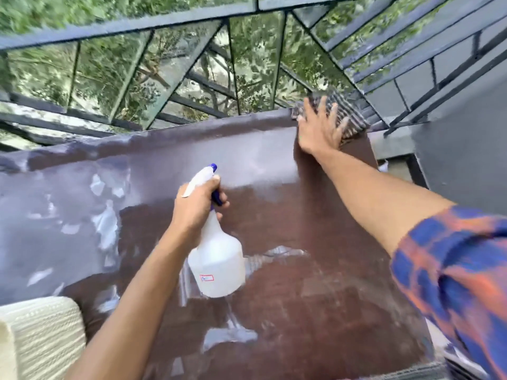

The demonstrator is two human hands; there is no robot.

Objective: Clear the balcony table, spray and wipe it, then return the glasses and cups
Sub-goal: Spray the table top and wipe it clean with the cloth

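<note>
Checked sleeve nearest; left hand grips a white spray bottle — its small label unreadable — right hand, fingers spread, presses a cloth on the brown surface.

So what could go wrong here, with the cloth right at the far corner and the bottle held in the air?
1. The right hand presses the striped cloth at the table's far corner beside the railing; a hard push might send it over the edge.
2. The left hand holds the spray bottle above the table; it may drip or slip.
</note>
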